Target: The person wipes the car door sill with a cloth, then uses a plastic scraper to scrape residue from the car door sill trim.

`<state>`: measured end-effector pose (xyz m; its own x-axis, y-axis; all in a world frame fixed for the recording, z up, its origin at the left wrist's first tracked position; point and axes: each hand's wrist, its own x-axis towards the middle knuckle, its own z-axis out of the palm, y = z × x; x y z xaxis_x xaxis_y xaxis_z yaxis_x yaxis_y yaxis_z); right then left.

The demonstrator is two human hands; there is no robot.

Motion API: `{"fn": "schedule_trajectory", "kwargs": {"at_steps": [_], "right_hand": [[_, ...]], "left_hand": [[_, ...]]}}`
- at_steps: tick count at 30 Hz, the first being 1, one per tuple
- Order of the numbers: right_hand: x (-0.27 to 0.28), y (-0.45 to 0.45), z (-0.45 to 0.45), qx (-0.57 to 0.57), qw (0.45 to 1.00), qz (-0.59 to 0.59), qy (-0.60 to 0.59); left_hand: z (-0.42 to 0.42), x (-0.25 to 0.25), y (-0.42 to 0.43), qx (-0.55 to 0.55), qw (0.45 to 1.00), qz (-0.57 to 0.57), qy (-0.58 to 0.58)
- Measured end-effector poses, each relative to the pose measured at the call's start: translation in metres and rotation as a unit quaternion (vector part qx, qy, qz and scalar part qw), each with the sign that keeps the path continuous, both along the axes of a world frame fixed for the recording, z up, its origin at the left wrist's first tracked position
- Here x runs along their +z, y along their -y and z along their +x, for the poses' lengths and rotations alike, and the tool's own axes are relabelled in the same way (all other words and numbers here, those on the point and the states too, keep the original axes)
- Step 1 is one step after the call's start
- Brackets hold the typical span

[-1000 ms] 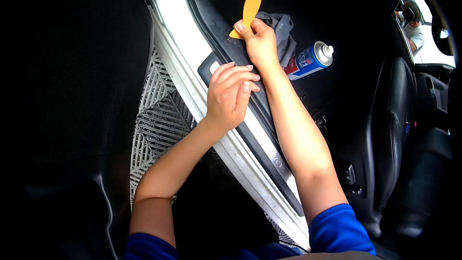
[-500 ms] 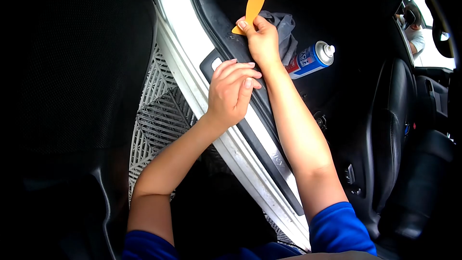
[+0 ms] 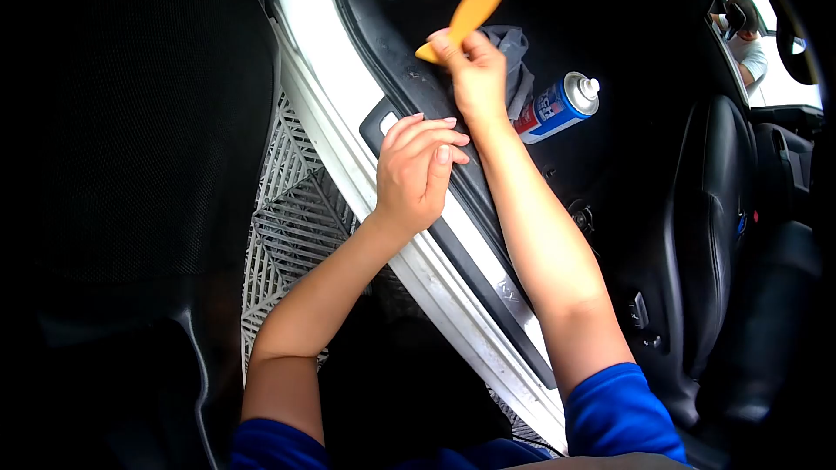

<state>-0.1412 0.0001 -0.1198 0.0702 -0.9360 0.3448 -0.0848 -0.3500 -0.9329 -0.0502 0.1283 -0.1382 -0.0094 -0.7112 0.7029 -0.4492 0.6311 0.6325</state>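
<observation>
A yellow plastic scraper [image 3: 477, 7] is gripped between the thumb and fingers of my right hand [image 3: 479, 83]. Its wide end points down and left, over the black sill trim [image 3: 409, 78], and looks slightly blurred. My left hand [image 3: 414, 176] rests at the scuff plate [image 3: 501, 283] with fingers loosely curved and thumb apart; nothing shows in it. Just beyond my right hand lie a crumpled grey cloth [image 3: 514, 43] and a blue-and-red spray can [image 3: 557, 111] with a white nozzle, tilted on its side.
The white door sill [image 3: 348, 61] runs diagonally through the view. Left of it are a dark door panel [image 3: 148, 122] and grey slatted floor tiles [image 3: 300, 209]. A black car seat [image 3: 697, 226] stands on the right. A side mirror [image 3: 749, 43] shows a person's reflection.
The scraper has tilted, its handle end swinging right and its wide end shifting slightly left. My left hand keeps its place, while the view has shifted a little.
</observation>
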Motion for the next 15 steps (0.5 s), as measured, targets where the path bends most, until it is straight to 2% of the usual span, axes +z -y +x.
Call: {"fn": "schedule_trajectory", "kwargs": {"at_steps": [1,3,5,7,9,10,11,13,15], "right_hand": [[0.003,-0.001,0.001,-0.041,0.996,-0.039,0.066],[0.008,-0.005,0.004,-0.065,0.993,-0.064,0.068],[0.014,-0.010,0.009,-0.111,0.976,-0.190,0.006],[0.015,-0.004,0.010,-0.110,0.964,-0.240,0.029],[0.025,-0.004,0.001,-0.172,0.970,-0.171,-0.019],[0.046,-0.011,0.000,-0.098,0.983,-0.020,0.156],[0.067,-0.018,-0.009,-0.085,0.975,0.057,0.198],[0.090,-0.022,-0.034,-0.038,0.955,0.123,0.266],[0.117,-0.034,-0.050,-0.091,0.975,0.084,0.185]], "left_hand": [[0.000,0.000,0.000,0.002,1.000,0.000,-0.002],[-0.002,-0.001,0.000,0.005,1.000,-0.002,-0.006],[-0.002,-0.002,0.000,0.005,1.000,-0.004,-0.009],[-0.003,0.002,0.001,0.014,1.000,0.008,-0.006],[-0.003,0.011,0.001,0.020,0.999,0.022,0.022],[-0.003,0.017,0.001,0.032,0.998,0.039,0.048],[0.000,0.022,0.002,0.029,0.997,0.048,0.056],[0.000,0.035,0.001,0.030,0.993,0.117,0.004],[-0.001,0.023,0.010,-0.006,0.975,0.183,-0.129]]}}
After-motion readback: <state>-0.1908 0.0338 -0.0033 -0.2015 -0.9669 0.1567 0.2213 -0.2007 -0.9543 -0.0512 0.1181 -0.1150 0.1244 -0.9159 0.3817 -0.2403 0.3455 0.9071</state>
